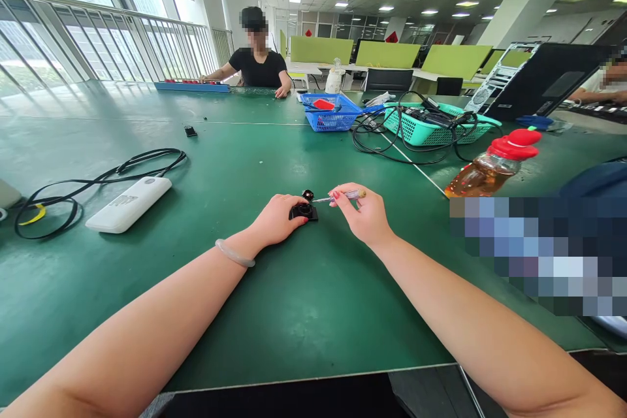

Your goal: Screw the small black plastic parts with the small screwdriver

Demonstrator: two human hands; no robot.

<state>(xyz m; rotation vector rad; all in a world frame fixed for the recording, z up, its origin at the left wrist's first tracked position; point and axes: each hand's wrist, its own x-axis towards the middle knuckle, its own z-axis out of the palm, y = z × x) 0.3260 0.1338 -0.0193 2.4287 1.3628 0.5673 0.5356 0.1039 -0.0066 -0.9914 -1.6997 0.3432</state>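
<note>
In the middle of the table, my left hand point(277, 219) grips a small black device point(305, 211) against the green surface, thumb and fingers closed on its left side. A round, shiny black part sticks up at the device's back. My right hand point(367, 215) pinches a small screwdriver point(353, 194) with a see-through handle. Its thin shaft points left and its tip is at or very close to the device. Whether the tip touches it is too small to tell.
A white power bank point(130, 204) and looped black cable point(73, 186) lie left. Farther back are a small black piece point(191, 131), a blue basket point(330, 119) and a teal basket point(421, 134) of cables. A red-capped bottle point(482, 173) is right. A person point(258, 65) sits opposite.
</note>
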